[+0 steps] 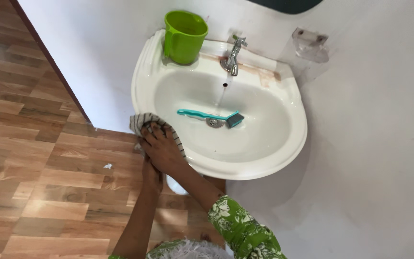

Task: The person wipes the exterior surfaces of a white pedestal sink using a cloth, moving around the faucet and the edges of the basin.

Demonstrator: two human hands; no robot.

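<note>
Striped cloth (145, 122) is pressed flat on the sink (269, 165) front-left rim under the right hand (163, 146): fingers spread on it, palm down, no clench. Left hand (152, 173) is tucked just below the right one, beneath the rim; its grip cannot be told. Cloth lies along the rim curve. Teal brush (207, 115) lies in the basin, handle toward the cloth, right hand nearer. Tap (232, 56) is running. Green mug (184, 36) sits on the back ledge.
</note>
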